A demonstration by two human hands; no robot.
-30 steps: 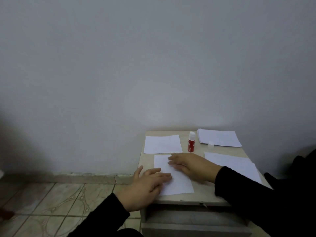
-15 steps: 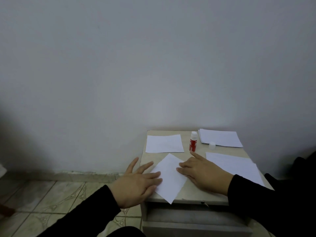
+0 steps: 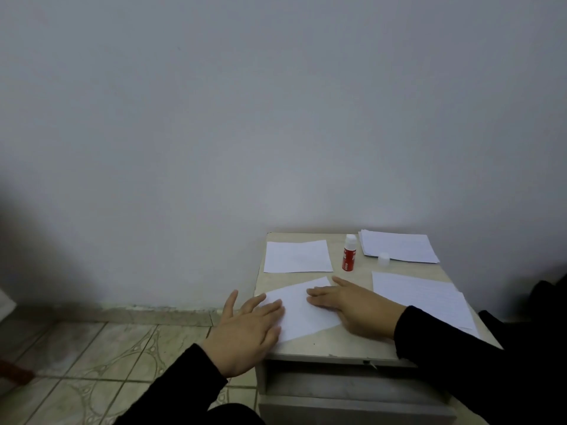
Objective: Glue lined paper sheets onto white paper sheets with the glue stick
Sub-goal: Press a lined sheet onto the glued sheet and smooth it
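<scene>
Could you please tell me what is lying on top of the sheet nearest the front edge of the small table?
Both hands rest flat on the sheet: the left hand on its left end, the right hand on its right. Whatever lies beneath the sheet is covered.

Viewpoint: head-worn, above and behind the fingers (image 3: 267,308).
Facing: forward and down, toward the wall (image 3: 276,118) beyond the fingertips.
Nearness: close, fingers low in frame.

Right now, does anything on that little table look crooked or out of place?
Yes. The sheet under both hands lies turned at an angle, while the other papers sit square to the table. The glue stick stands upright uncapped, its white cap lying apart beside the far stack. Nothing looks spilled or torn.
</scene>
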